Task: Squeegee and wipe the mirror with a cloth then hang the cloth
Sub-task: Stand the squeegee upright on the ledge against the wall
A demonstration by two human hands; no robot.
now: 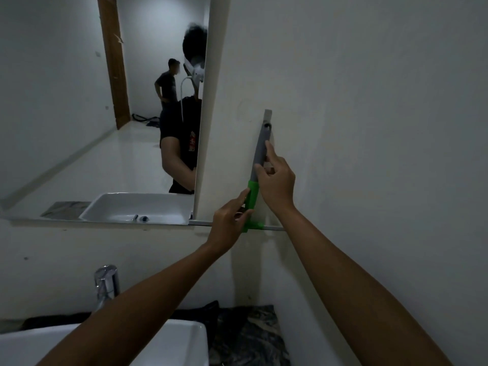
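White bathroom wall point(369, 128) fills the head view, dim and bare, with a mirror point(105, 114) mounted on it to the left of both hands and a basin point(171, 344) on a dark marbled worktop point(250, 336) below the forearms, a chrome tap point(105, 283) at the basin's back. The squeegee point(257, 165) hangs upright against the wall just right of the mirror's edge: grey handle uppermost, its eye over a small hook or bracket point(267, 116), green neck beneath, and the long blade lying level at the bottom. The right hand point(276, 183) is wrapped loosely on the grey handle, its fingers point(270, 151) lying along the shaft with the forefinger pointing up toward the hook; the left hand point(229, 225) sits lower, thumb and fingers pinching the green neck just above the blade. Both hands have hold of the tool, neither closed tight. Whether they are lifting it off the hook or settling it back cannot be told from this view. No cloth is plainly visible near the fingers; a dark heap on the worktop below might be one, but it is too murky to say. The mirror shows a clean reflection, though wetness or streaks cannot be judged in this light. On balance I would place this early: squeegee at its hook, wiping and hanging the cloth still ahead.
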